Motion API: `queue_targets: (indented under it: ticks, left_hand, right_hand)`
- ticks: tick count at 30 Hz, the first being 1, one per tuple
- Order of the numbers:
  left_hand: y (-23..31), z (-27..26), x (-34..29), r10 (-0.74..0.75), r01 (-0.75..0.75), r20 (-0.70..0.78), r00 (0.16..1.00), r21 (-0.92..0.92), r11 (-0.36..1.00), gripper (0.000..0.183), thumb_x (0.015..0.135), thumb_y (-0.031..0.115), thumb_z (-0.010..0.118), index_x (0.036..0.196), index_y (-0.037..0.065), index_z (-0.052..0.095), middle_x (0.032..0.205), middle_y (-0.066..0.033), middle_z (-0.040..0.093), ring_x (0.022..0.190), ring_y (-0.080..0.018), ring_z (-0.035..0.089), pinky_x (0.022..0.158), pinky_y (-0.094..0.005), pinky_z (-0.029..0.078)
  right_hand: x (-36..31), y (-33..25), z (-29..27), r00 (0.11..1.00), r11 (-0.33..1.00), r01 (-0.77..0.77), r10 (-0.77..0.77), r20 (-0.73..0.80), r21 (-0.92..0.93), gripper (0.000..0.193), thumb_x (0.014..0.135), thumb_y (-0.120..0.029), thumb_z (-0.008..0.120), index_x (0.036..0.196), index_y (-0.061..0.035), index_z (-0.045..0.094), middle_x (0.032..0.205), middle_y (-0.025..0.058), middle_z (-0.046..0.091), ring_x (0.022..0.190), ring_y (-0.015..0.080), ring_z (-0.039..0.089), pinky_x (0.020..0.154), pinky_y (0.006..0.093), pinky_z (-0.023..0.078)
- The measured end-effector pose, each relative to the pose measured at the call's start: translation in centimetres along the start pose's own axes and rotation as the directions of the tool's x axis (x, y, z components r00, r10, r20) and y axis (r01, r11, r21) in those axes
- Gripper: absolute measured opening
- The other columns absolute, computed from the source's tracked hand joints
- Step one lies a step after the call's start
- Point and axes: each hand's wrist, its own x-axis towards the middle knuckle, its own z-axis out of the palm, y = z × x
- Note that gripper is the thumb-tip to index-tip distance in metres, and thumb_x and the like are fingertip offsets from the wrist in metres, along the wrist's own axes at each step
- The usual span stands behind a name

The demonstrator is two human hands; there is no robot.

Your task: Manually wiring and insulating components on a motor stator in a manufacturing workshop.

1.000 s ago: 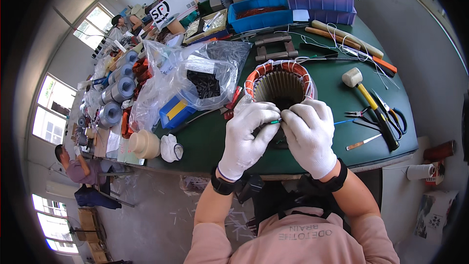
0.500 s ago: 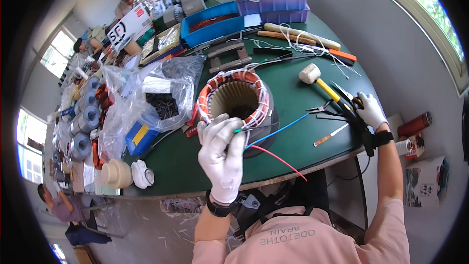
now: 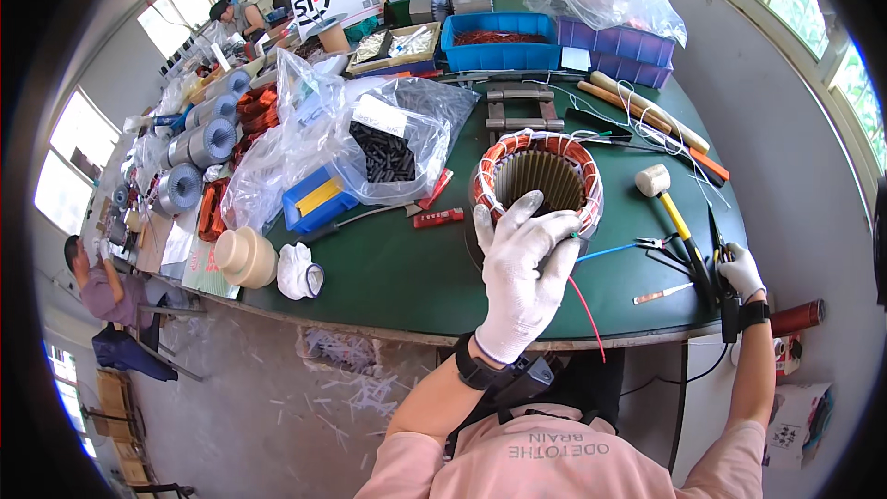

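**Left hand on the stator, right hand at the tools**

At the far left of the frame I see a seated person (image 3: 100, 285) below the bench edge, apart from my work. Moving right along the green table (image 3: 388, 268), a cream-coloured round spool (image 3: 246, 257) and a crumpled white glove (image 3: 297, 271) sit near the front edge, with a blue tray (image 3: 317, 199) and clear plastic bags (image 3: 370, 143) behind them.

In the centre, my left hand (image 3: 525, 273), in a white glove, comes up from the lower middle with the forearm raised and the wrist bent back. Its fingers (image 3: 517, 217) are spread and curled over the near rim of the stator (image 3: 539, 183), which stands on the table at centre frame, its copper windings wrapped in red. The hand grips that rim loosely rather than closing fully. A blue wire (image 3: 610, 250) and a red wire (image 3: 584, 307) trail from under the palm.

Further right lies a mallet (image 3: 667, 203) with a yellow handle. At the right edge, my right hand (image 3: 740, 270) reaches out with the arm stretched along the table's side, fingers closed on the dark scissors (image 3: 719, 254).
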Motion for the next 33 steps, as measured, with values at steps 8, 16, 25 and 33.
queue_targets:
  ticks: [8, 16, 25, 33]
  left_hand:
    - [0.3, 0.1, 0.2, 0.008, -0.007, 0.062, 0.998, -0.018, 1.0, 0.023, 0.078, 0.005, 0.07, 0.098, 0.016, 0.073, 0.096, 0.0015, 0.071, 0.113, -0.0239, 0.055, 0.113, -0.0453, 0.013]
    - [0.1, 0.4, 0.1, 0.039, -0.044, 0.047, 0.998, 0.105, 0.994, 0.021, 0.073, 0.011, 0.077, 0.093, 0.017, 0.076, 0.089, 0.0024, 0.07, 0.101, -0.0236, 0.058, 0.109, -0.0462, 0.022]
    - [0.2, 0.5, 0.2, 0.031, -0.04, 0.079, 0.996, 0.117, 0.992, 0.02, 0.072, 0.014, 0.078, 0.092, 0.017, 0.076, 0.091, 0.0025, 0.069, 0.104, -0.0232, 0.057, 0.111, -0.0477, 0.019]
    - [0.2, 0.4, 0.3, 0.004, -0.013, 0.082, 0.997, 0.105, 0.994, 0.017, 0.073, 0.015, 0.077, 0.09, 0.015, 0.076, 0.09, 0.0018, 0.069, 0.104, -0.0233, 0.057, 0.11, -0.0474, 0.019]
  right_hand:
    - [-2.5, -2.0, -2.1, 0.923, 0.756, 0.174, 0.098, -0.372, 0.631, 0.031, 0.082, -0.019, 0.073, 0.1, -0.0018, 0.054, 0.07, -0.0003, 0.045, 0.059, 0.0096, 0.043, 0.054, 0.0251, 0.038]
    - [-11.3, -20.2, -8.6, 0.665, 0.687, 0.722, -0.655, -0.357, 0.085, 0.043, 0.072, 0.005, 0.067, 0.113, -0.0043, 0.06, 0.082, 0.0132, 0.054, 0.068, 0.0313, 0.058, 0.064, 0.0367, 0.048]
    - [-11.8, -22.9, -9.0, 0.597, 0.652, 0.751, -0.739, -0.313, -0.108, 0.052, 0.068, -0.001, 0.074, 0.118, -0.0068, 0.06, 0.084, 0.0129, 0.05, 0.076, 0.0295, 0.055, 0.064, 0.0397, 0.045]
    - [-11.5, -22.8, -8.9, 0.573, 0.634, 0.763, -0.755, -0.319, -0.13, 0.05, 0.071, -0.006, 0.075, 0.118, -0.0081, 0.06, 0.081, 0.0107, 0.051, 0.07, 0.0272, 0.056, 0.059, 0.0384, 0.045]
